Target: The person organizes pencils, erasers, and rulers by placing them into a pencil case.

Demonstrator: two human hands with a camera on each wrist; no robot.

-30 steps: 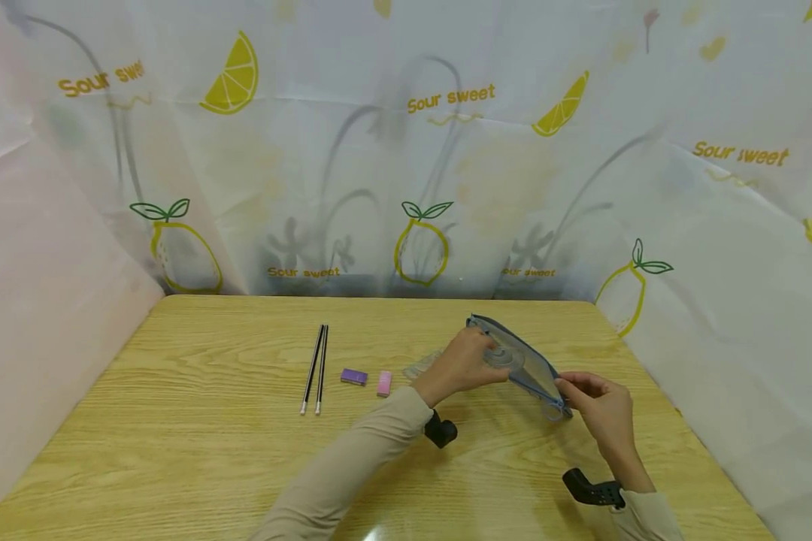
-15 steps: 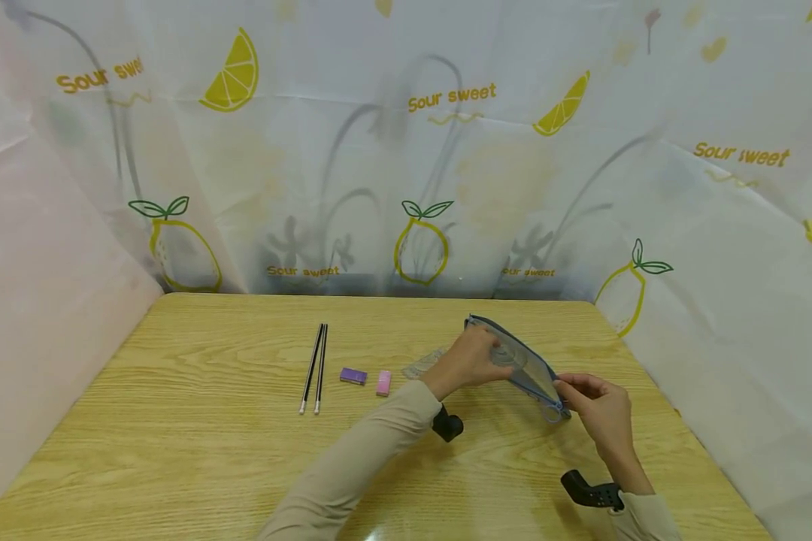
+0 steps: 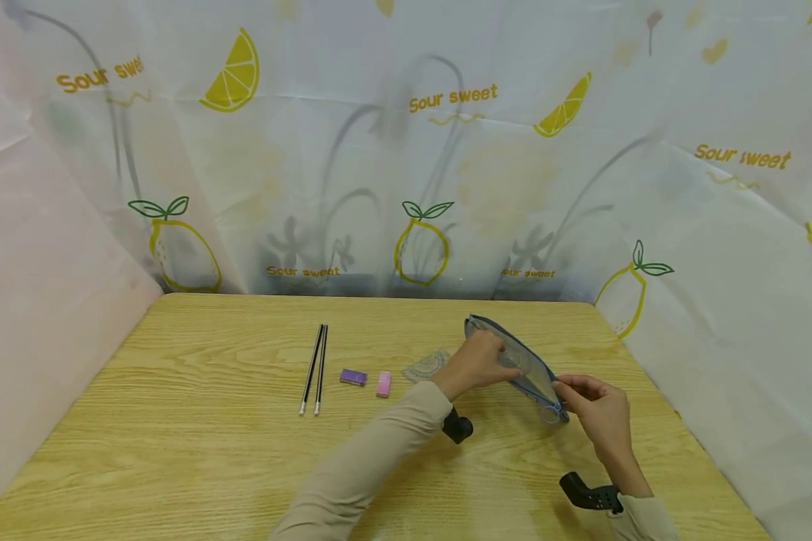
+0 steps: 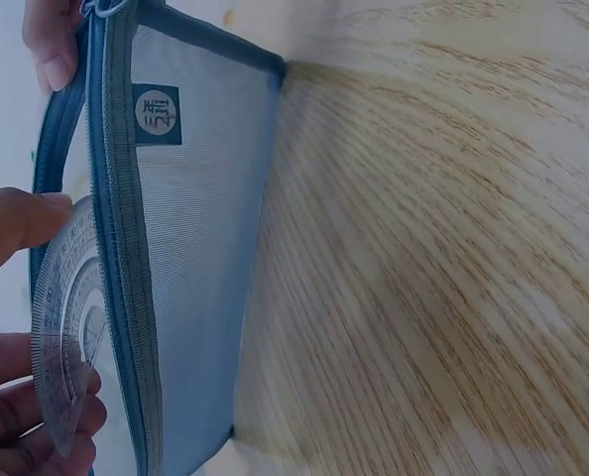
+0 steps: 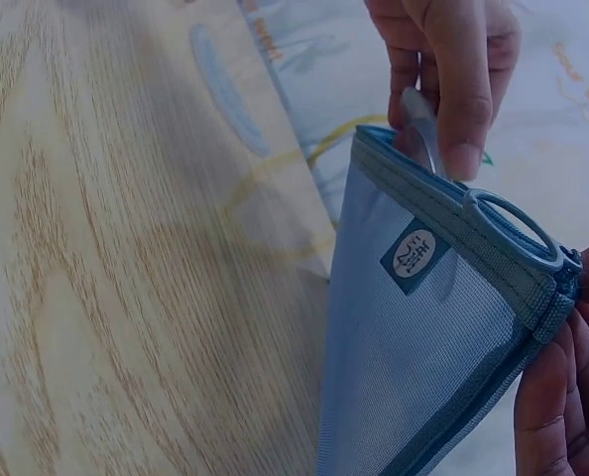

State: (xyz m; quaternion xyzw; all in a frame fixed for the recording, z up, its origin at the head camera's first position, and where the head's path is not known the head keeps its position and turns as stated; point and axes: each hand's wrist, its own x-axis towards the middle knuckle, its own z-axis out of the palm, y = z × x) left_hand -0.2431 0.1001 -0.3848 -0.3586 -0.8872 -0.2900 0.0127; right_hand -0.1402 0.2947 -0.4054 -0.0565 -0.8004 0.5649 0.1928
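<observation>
A blue mesh zip pouch (image 3: 537,379) stands tilted at the table's right side, its zipped mouth spread apart. My left hand (image 3: 477,364) is at that mouth and holds a clear plastic protractor (image 4: 61,307) between thumb and fingers. Part of the protractor is inside the pouch, behind the near zip edge in the left wrist view. My right hand (image 3: 601,412) pinches the pouch's right corner near the zip's ring pull (image 5: 513,228). A small label (image 5: 413,256) shows on the mesh.
Left of my left hand lies a clear set square (image 3: 425,366), partly covered by that hand. Further left are a pink eraser (image 3: 383,384), a purple eraser (image 3: 353,376) and two black pencils (image 3: 316,368). A lemon-print curtain (image 3: 352,165) surrounds the wooden table (image 3: 196,451).
My left hand has shifted slightly right and the protractor sits lower in the pouch. More of the set square shows. The right hand keeps its grip, nearly still.
</observation>
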